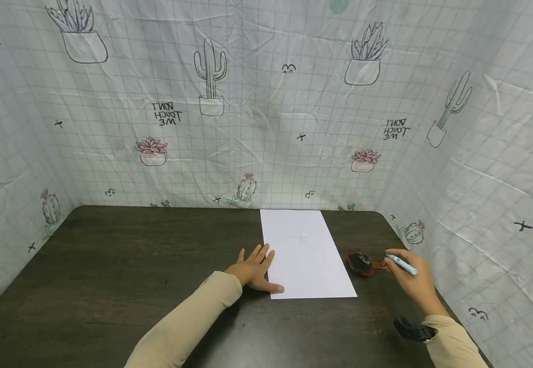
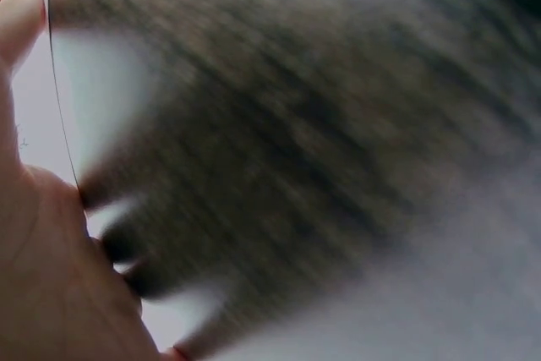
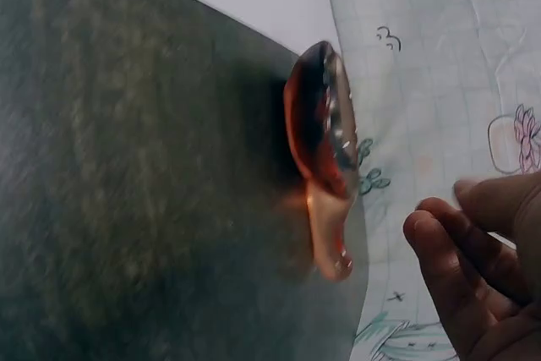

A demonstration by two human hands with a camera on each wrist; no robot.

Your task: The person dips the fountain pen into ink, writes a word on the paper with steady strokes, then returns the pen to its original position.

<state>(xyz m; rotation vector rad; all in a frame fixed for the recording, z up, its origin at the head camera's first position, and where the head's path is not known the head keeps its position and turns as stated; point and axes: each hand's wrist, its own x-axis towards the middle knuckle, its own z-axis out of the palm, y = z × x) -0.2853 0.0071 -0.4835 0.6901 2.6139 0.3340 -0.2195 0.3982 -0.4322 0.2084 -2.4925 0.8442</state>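
My left hand point(image 1: 253, 271) lies flat with fingers spread over the left edge of a white sheet of paper point(image 1: 314, 271). Faint thin strokes crossing each other point(image 1: 301, 238) mark the upper part of the sheet. To the right of the paper, my right hand point(image 1: 417, 287) pinches a light blue pen point(image 1: 403, 265) between thumb and fingers. Just left of those fingertips lies a hand mirror point(image 1: 361, 263) with a red see-through frame, its handle toward the hand. In the right wrist view the pen is hidden, and the mirror point(image 3: 319, 124) shows dark, shiny glass.
A dark wood-grain table point(image 1: 110, 276) carries everything. White cloth point(image 1: 257, 143) printed with cacti and grid lines hangs behind and along both sides. A black band point(image 1: 413, 331) is at the right wrist. Much of the left wrist view is a dark blur.
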